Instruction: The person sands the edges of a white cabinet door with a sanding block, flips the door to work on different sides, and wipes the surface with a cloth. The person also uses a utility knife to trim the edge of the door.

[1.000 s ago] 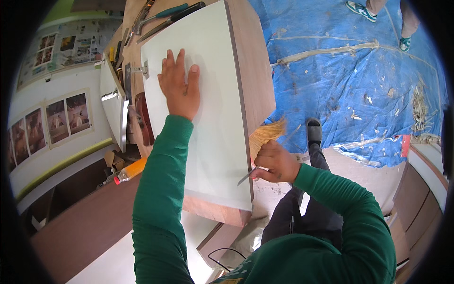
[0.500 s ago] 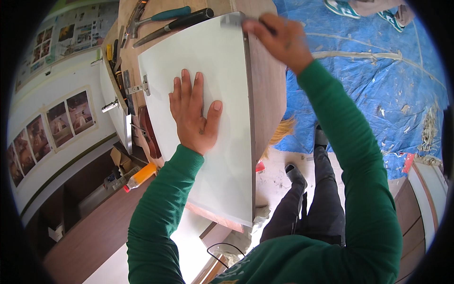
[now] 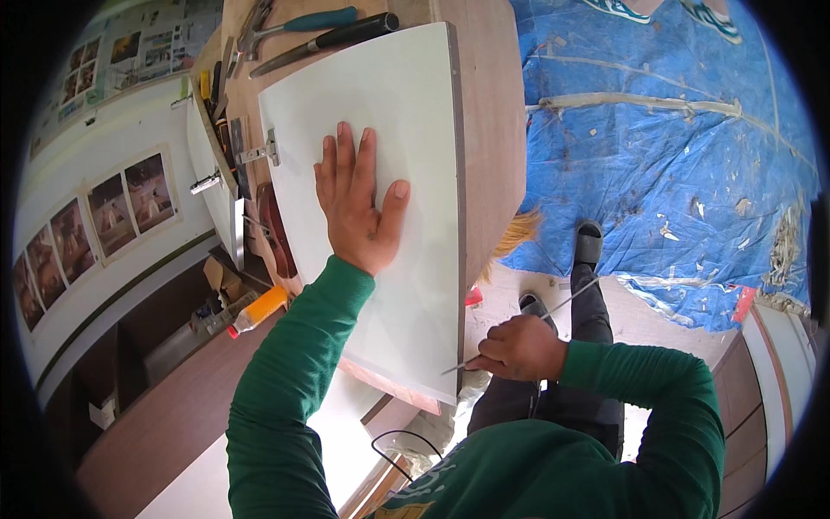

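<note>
A white cabinet door panel [image 3: 415,259] with a dark right edge lies on the wooden worktop. My left hand [image 3: 363,203] rests flat on the panel, fingers stretched out. In my right hand [image 3: 523,348], closed in a fist, is a thin flat metal tool [image 3: 575,296] that sticks out on both sides; its exact kind I cannot make out. The tool's left tip is by the near end of the panel's right edge; I cannot tell whether it touches. A metal hinge [image 3: 259,153] is fixed at the panel's left edge.
Beyond the panel lie a teal-handled hammer [image 3: 303,24] and a long black-handled tool [image 3: 328,43]. An orange bottle [image 3: 259,310] stands at left. Blue sheeting [image 3: 657,173] covers the floor at right, where another person's shoes [image 3: 709,19] show. Yellowish bristles [image 3: 517,233] poke out below the worktop.
My right hand has come from the panel's far right corner down to its near end, carrying the metal tool. My left hand stays flat on the panel.
</note>
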Tool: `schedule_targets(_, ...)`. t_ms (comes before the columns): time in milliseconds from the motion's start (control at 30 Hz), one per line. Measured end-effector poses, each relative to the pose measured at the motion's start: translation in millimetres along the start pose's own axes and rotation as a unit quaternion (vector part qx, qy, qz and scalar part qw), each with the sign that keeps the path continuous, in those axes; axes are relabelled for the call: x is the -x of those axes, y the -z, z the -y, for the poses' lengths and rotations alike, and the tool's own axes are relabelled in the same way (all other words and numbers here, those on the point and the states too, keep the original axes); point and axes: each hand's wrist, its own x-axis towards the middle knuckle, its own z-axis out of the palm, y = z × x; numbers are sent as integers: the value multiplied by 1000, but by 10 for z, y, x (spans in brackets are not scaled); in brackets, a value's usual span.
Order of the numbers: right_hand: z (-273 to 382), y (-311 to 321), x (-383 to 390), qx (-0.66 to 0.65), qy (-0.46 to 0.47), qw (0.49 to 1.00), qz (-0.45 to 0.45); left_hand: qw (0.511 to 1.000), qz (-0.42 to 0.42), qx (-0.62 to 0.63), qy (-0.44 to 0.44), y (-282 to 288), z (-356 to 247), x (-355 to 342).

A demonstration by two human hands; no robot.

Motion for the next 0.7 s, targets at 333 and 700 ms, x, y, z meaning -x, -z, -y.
schedule_targets(333, -547, 1258, -1289, 186, -25, 964, -188, 1000, 10, -3, 4, 22, -3, 18)
schedule_targets(700, -966, 2083, -1938, 247, -87, 911, -319, 1000, 8, 1, -2, 14, 45, 48)
